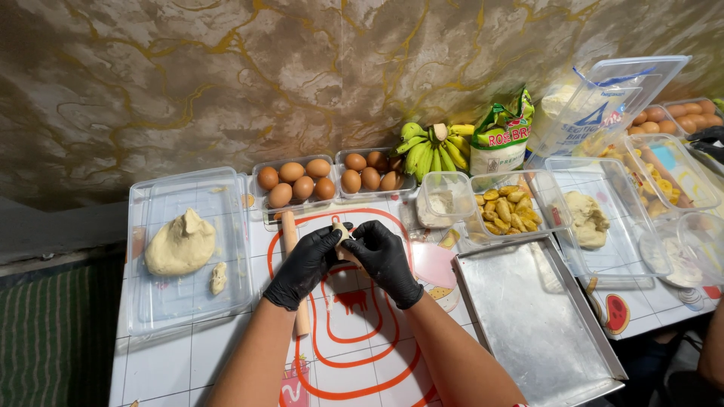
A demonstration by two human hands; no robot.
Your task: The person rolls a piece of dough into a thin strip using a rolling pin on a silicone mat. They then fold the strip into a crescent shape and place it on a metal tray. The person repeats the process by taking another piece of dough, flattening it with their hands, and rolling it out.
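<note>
Our forearms come up from the bottom edge, nearest the lens, and both of our black-gloved hands meet over the desk (pixel 188 354), a white tiled top with a red looped mat (pixel 354 332) under our wrists. Going by size from there: on the left lies a clear plastic tray (pixel 151 301) with a big lump of pale dough (pixel 179 245) and a small scrap beside it. To our right sits a bare metal baking tray (pixel 528 316), tilted off the desk's corner. Behind it another clear tray holds a second dough lump (pixel 587 218), and a container of yellow fruit pieces (pixel 507 209) stands just beside that. Against the wall we see two boxes of brown eggs (pixel 328 179), a bunch of green bananas (pixel 431 149) and a green and yellow bag (pixel 501 136). A wooden rolling pin (pixel 290 237) lies just left of our left hand (pixel 304 265), partly under it. Smallest of all is the dough piece (pixel 343 230), pinched between the fingertips of both hands above the mat: the left grip closes on it from the left, and our right hand (pixel 385 260) curls its grip round it from the right.
</note>
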